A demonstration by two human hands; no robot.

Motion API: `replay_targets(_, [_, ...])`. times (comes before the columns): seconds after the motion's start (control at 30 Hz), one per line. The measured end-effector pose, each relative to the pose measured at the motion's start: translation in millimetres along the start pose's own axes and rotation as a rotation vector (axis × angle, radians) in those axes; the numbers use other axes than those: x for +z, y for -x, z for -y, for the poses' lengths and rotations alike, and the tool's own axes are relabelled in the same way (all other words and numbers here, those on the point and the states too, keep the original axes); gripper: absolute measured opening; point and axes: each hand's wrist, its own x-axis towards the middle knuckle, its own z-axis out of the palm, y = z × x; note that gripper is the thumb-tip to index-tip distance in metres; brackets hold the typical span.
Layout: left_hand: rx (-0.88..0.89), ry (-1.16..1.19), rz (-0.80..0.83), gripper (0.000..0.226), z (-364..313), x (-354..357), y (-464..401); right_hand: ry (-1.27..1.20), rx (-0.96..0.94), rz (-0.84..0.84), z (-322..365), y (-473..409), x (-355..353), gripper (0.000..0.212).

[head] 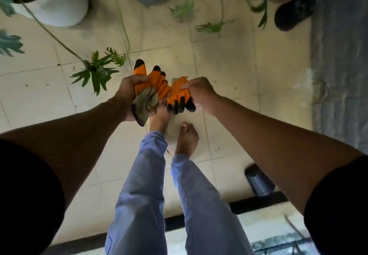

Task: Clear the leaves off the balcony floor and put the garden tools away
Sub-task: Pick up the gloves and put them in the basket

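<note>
Above the tiled balcony floor (225,71), seen from the head camera, the person holds a pair of gardening gloves over their bare feet. The left hand (129,89) grips one orange glove (153,84) around its middle, its black-tipped fingers pointing away and its beige cuff hanging toward the body. The right hand (201,93) pinches the second orange glove (179,95), black fingertips drooping downward. The two gloves nearly touch. Green leaves (97,73) on long stems lie on the tiles near a white pot (59,5) at the floor's far left corner.
</note>
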Motion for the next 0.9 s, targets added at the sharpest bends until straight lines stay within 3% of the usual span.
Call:
replay_targets(0.2, [0.173, 0.332, -0.072, 0.051, 30, 1, 63, 0.373, -0.296, 0.096, 42, 53, 1, 0.030])
replay_targets(0.3, [0.230, 0.425, -0.087, 0.062, 47, -20, 87, 0.634, -0.463, 0.058, 61, 73, 18, 0.025])
replay_targets(0.53, [0.281, 0.594, -0.173, 0.062, 96, -124, 119, 1.135, -0.859, 0.035, 85, 108, 101, 0.015])
replay_targets(0.7, [0.350, 0.617, -0.264, 0.075, 132, -200, 156, 1.053, -0.839, 0.155, 104, 134, 181, 0.022])
replay_targets(0.77, [0.394, 0.612, -0.271, 0.069, 145, -225, 172, 0.985, -0.820, 0.229, 113, 150, 217, 0.020])
replay_targets(0.9, [0.405, 0.663, -0.311, 0.111, 162, -275, 197, 0.834, -0.796, 0.370, 139, 181, 287, 0.034])
